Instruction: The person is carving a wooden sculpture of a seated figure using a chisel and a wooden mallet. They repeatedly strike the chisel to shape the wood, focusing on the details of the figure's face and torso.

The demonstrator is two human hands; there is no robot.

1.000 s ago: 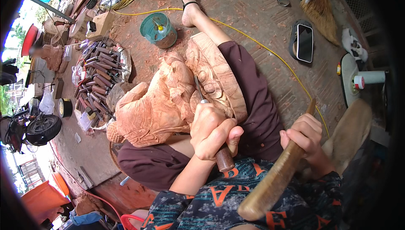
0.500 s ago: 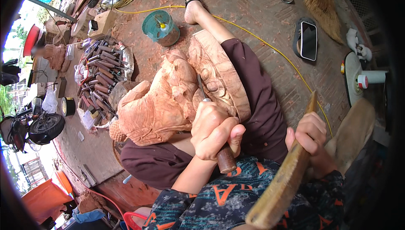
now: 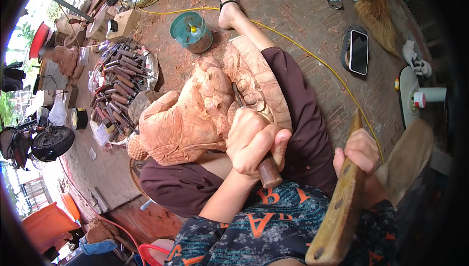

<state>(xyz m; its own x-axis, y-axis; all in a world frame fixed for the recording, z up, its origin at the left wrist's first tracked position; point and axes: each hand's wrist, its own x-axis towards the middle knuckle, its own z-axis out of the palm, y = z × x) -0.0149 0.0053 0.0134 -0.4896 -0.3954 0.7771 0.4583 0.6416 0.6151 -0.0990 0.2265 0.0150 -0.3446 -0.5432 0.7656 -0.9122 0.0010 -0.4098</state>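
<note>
A reddish-brown wooden statue (image 3: 185, 114) with a knobbed head and a carved base (image 3: 261, 83) lies across my lap, its head to the left. My left hand (image 3: 251, 141) is closed round a carving chisel, whose brown wooden handle (image 3: 269, 172) sticks out below the fist. The thin metal blade points away from me into the carved folds between body and base; its tip is hard to make out. To the right, my right hand (image 3: 361, 153) grips a long wooden mallet (image 3: 337, 217) near its narrow end. The mallet's thick end hangs close to my body, apart from the chisel.
Many wooden-handled chisels (image 3: 122, 88) lie heaped at the left. A teal bucket (image 3: 191, 34) with a bottle inside stands beyond the statue. A yellow cord (image 3: 312, 53) crosses the floor. To the right are a phone (image 3: 358, 51), a broom (image 3: 376, 19) and a stool (image 3: 408, 92).
The view has shifted slightly. My left hand and the chisel have moved a little away from me. The mallet's thick end has swung to the right and the mallet has turned in my right hand.
</note>
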